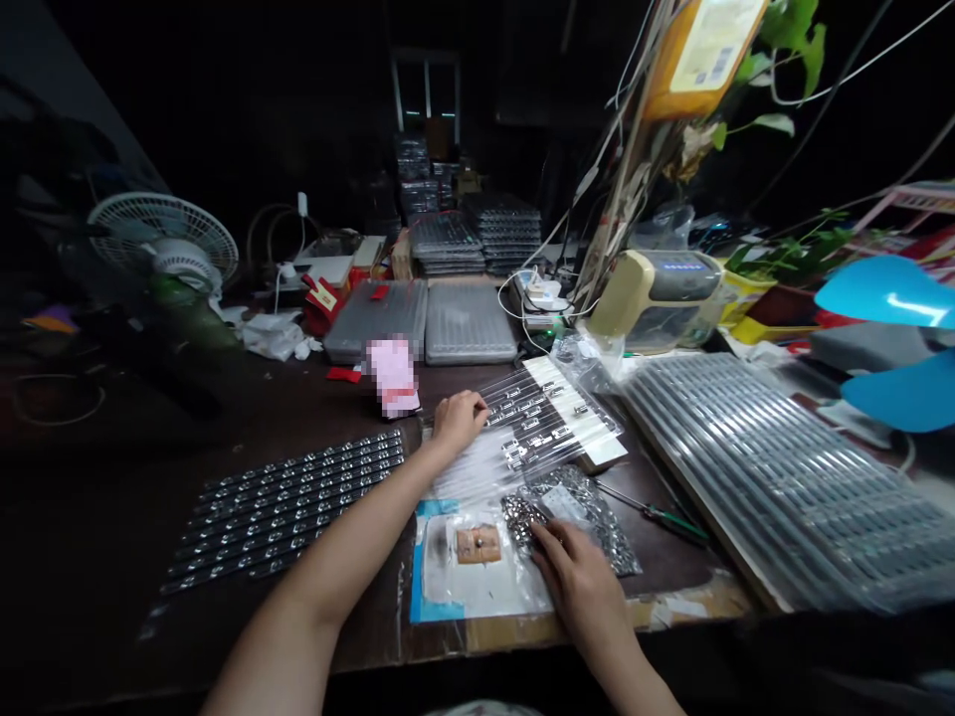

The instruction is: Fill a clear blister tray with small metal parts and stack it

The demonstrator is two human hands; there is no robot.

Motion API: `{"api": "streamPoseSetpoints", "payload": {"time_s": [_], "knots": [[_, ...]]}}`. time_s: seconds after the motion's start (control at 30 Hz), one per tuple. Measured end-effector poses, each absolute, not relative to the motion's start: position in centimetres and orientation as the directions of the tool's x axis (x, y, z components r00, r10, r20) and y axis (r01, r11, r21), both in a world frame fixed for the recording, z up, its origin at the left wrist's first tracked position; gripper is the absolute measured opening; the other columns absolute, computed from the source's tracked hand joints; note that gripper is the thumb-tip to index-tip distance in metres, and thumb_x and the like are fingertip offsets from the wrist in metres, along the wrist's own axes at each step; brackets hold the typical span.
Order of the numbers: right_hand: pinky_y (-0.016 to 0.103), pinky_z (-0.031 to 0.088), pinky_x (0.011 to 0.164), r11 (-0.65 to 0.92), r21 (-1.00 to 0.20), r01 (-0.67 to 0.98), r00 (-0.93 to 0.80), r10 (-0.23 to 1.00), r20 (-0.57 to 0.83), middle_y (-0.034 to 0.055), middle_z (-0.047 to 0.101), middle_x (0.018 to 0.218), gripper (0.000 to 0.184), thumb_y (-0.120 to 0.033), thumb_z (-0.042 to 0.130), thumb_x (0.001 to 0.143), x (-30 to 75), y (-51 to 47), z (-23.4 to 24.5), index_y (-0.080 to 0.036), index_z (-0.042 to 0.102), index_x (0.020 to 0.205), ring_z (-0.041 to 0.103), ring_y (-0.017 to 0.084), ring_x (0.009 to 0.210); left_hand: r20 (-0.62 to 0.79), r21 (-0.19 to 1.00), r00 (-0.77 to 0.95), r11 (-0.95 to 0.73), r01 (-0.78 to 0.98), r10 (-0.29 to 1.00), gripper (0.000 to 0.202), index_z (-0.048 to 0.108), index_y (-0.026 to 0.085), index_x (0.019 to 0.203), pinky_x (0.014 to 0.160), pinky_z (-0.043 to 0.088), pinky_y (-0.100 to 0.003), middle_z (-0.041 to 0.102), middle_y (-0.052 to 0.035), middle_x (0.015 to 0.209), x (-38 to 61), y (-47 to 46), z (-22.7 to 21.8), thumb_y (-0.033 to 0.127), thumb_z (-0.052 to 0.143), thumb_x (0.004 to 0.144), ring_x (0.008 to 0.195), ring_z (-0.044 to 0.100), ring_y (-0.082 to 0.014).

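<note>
My left hand is at the left edge of a clear ribbed plastic tray with small metal parts in its grooves. Its fingers are bent together, and what they hold, if anything, is too small to make out. My right hand has its fingertips in a heap of small shiny metal parts, at the mouth of a clear plastic bag. Those fingers are closed together; whatever is between them is hidden. Left of this hand, an orange-brown block sits on a white and blue sheet.
Rows of dark strips with metal parts lie at left. A green-handled screwdriver is right of the bag. Stacked clear trays fill the right side. Behind stand closed tray stacks, a pink pad, a fan and a beige machine.
</note>
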State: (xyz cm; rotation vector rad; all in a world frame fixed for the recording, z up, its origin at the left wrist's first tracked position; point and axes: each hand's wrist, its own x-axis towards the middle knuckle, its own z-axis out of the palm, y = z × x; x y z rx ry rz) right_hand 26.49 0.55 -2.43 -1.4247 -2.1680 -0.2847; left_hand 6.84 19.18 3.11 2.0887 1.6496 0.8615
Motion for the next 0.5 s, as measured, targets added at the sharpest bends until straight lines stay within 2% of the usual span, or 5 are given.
{"api": "streamPoseSetpoints", "payload": {"time_s": [0.17,0.23,0.33,0.4,0.5], "knots": [[0.028,0.046,0.067,0.426,-0.22,0.877,-0.264,0.811,0.522,0.0049,0.064,0.089,0.021,-0.025,0.042,0.095,25.9,1.1,-3.1,-0.021,0.063,0.091,0.06,0.016,0.074,0.236,0.699,0.096,-0.237,0.674,0.967,0.01,0.066,0.018,0.083,0.073,0.047,-0.028,0.068,-0.0042,0.082,4.4,17.0,3.3,0.023,0.057,0.082,0.079,0.062,-0.0161],[0.028,0.046,0.068,0.427,-0.255,0.867,-0.248,0.815,0.524,0.0045,0.064,0.088,0.018,-0.024,0.044,0.094,25.6,1.3,-2.8,-0.021,0.062,0.09,0.06,0.016,0.075,0.176,0.806,0.115,-0.21,0.554,0.978,0.019,0.064,0.017,0.097,0.064,0.048,-0.024,0.066,-0.0032,0.08,2.7,14.5,3.5,0.025,0.053,0.084,0.07,0.062,-0.0131],[0.029,0.047,0.072,0.435,-0.325,0.839,-0.212,0.813,0.542,0.0047,0.063,0.088,0.013,-0.022,0.048,0.091,25.4,1.5,-2.3,-0.021,0.06,0.089,0.06,0.016,0.079,-0.033,0.967,0.225,-0.026,0.253,0.974,0.032,0.06,0.015,0.11,0.054,0.045,-0.02,0.062,-0.0011,0.072,0.2,9.6,3.1,0.034,0.051,0.086,0.059,0.059,-0.0106],[0.03,0.047,0.076,0.446,-0.393,0.804,-0.185,0.816,0.548,0.0051,0.063,0.089,0.009,-0.02,0.05,0.089,25.3,1.5,-2.2,-0.02,0.059,0.086,0.06,0.017,0.083,-0.105,0.968,0.232,0.046,0.245,0.967,0.03,0.063,0.015,0.105,0.053,0.045,-0.02,0.062,-0.001,0.07,-1.0,6.4,2.5,0.036,0.053,0.085,0.058,0.057,-0.01],[0.031,0.048,0.075,0.435,-0.483,0.76,-0.142,0.836,0.531,0.0046,0.063,0.086,0.008,-0.018,0.051,0.087,25.3,1.5,-2.3,-0.021,0.056,0.081,0.06,0.017,0.082,-0.077,0.923,0.16,0.01,0.384,0.984,0.022,0.066,0.016,0.097,0.055,0.045,-0.021,0.065,-0.0029,0.08,-1.2,2.9,1.4,0.03,0.058,0.082,0.062,0.057,-0.0108]]}}
